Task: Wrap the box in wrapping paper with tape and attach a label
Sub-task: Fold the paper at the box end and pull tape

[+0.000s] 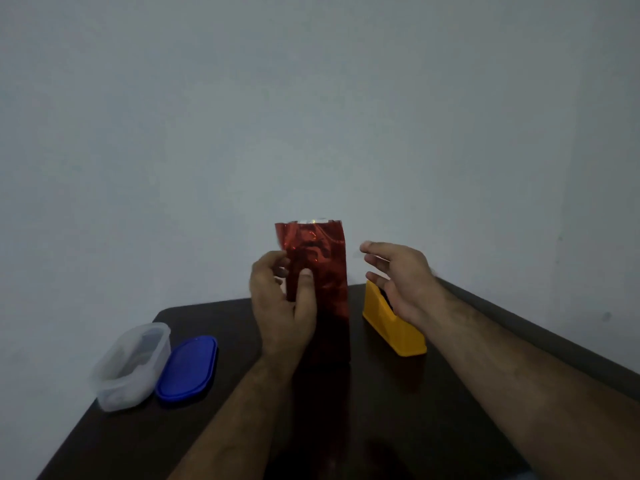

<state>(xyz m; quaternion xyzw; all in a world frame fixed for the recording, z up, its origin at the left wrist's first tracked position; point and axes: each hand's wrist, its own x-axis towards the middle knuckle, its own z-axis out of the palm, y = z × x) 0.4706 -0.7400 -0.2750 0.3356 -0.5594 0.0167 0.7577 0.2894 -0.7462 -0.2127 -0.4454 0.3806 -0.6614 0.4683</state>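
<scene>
Left hand [282, 303] clamps the upright box in shiny red wrapping paper [317, 271]; right hand [398, 275], fingers apart, likely brings tape from the yellow plastic dispenser [391, 327] below it to the seam.

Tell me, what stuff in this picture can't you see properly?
All in the head view:
- Tape roll: hidden inside the yellow dispenser, behind the right hand.
- Tape strip in the right hand: too blurred to be sure of.
- Left side of the red wrapped box: covered by the left hand.
- Inside of the clear tub: too dim to tell.
- Table: near edge cut off at the bottom.
</scene>
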